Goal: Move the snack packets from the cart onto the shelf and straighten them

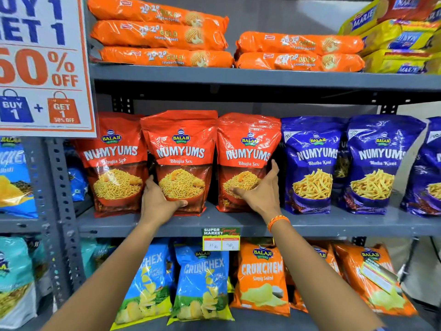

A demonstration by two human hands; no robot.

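Observation:
Three red Numyums snack packets stand upright on the middle grey shelf (238, 223). My left hand (158, 201) grips the lower left edge of the middle red packet (181, 149), thumb across its front. My right hand (261, 189) holds the lower right side of the right red packet (248, 144), fingers spread over its front. The left red packet (112, 158) stands untouched beside them. Blue Numyums packets (315, 161) stand in a row to the right. The cart is out of view.
Orange cookie rolls (162, 34) and yellow biscuit packs (401, 39) lie on the top shelf. Blue and orange chip bags (202, 283) fill the lower shelf. A sale poster (43, 65) hangs at the upper left, and a price tag (220, 240) is clipped to the shelf edge.

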